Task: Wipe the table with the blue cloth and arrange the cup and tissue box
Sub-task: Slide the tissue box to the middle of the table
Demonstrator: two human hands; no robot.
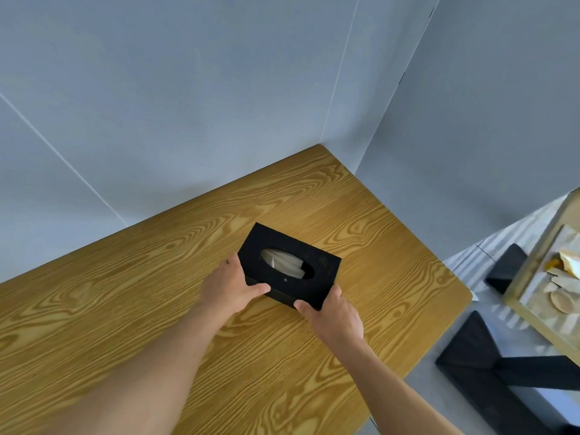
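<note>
A black tissue box (317, 265) with an oval opening showing white tissue sits on the wooden table (125, 277), near the middle toward the far right corner. My left hand (230, 285) grips the box's near left end, thumb on its front edge. At the box's near right corner, my right hand (334, 317) holds on with its thumb on the top edge. No blue cloth and no cup are in view.
Grey walls (219, 105) close the table's far and right sides. The table's right edge drops to a grey floor, where black stands (477, 356) and a gold-framed glass shelf (552, 277) with small items sit.
</note>
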